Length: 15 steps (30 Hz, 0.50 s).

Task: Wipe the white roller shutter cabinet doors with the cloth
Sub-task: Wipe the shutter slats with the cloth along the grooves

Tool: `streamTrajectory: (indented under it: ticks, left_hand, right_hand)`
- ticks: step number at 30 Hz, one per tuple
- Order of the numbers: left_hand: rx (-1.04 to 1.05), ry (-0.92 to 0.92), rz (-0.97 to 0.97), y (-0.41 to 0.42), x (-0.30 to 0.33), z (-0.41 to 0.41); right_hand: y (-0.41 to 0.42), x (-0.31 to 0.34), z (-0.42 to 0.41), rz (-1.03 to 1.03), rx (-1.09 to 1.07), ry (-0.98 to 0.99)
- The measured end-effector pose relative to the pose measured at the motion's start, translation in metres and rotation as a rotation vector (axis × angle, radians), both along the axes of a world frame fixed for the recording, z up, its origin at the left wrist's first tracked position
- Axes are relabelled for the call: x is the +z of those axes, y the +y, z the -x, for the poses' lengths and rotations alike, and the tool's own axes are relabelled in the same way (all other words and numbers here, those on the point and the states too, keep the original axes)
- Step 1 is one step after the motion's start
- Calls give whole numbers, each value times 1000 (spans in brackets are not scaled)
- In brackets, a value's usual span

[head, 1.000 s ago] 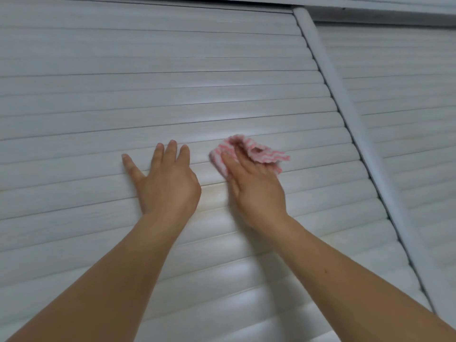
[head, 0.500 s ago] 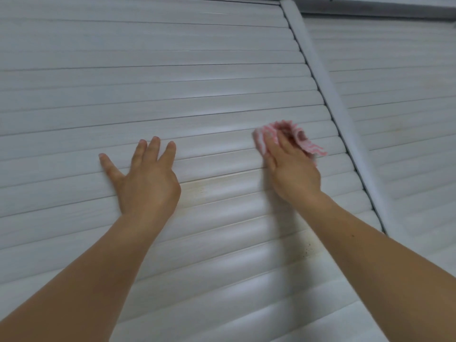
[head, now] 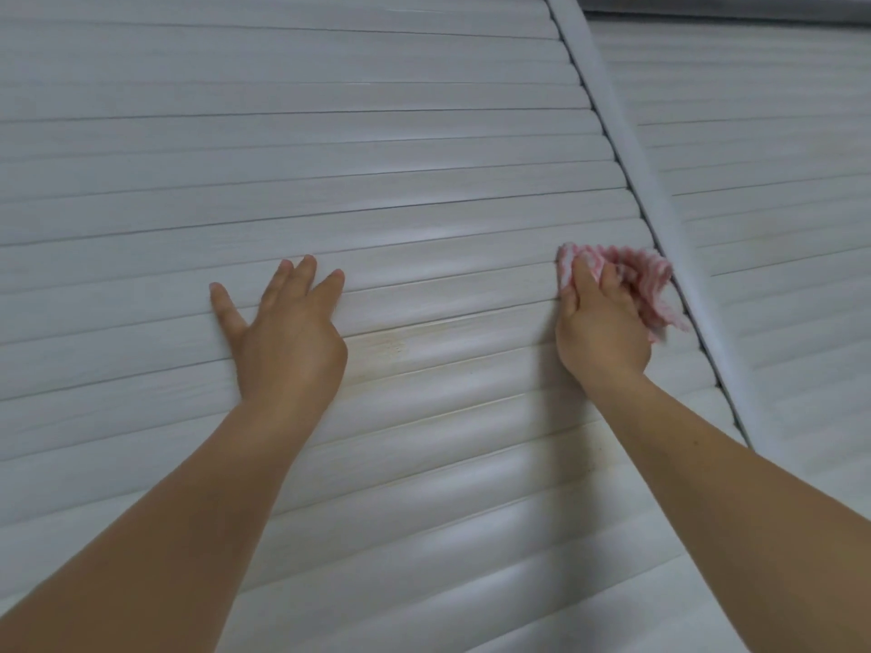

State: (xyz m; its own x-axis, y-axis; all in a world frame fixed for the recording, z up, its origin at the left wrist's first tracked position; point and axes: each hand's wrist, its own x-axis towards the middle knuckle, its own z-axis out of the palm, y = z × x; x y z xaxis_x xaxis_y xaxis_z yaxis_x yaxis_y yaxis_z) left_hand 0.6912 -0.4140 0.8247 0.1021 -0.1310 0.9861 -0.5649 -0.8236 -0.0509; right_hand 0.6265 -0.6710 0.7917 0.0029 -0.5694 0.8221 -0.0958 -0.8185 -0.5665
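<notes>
Fingers of the right hand press the bunched cloth, judged soft and light, against the shutter door just beside its dividing post; left hand rests spread flat.

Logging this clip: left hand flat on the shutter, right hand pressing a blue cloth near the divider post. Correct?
Not quite: the head view shows the cloth is pink and white, not blue. Otherwise correct: left hand flat on the shutter, right hand pressing it near the divider post.

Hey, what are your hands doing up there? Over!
Left hand flat on shutter door. Right hand pressing pink cloth beside divider post. Yellowish stain unwiped.
</notes>
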Motion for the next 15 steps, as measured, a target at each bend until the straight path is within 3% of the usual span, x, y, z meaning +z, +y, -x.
streamTrajectory:
  ticks: [3, 15]
  left_hand:
    - [-78, -34, 11, 12, -6, -3]
    - [-56, -23, 0, 68, -40, -12]
  right_hand:
    - [30, -4, -11, 76, -19, -4]
    - [141, -19, -44, 248, 23, 15]
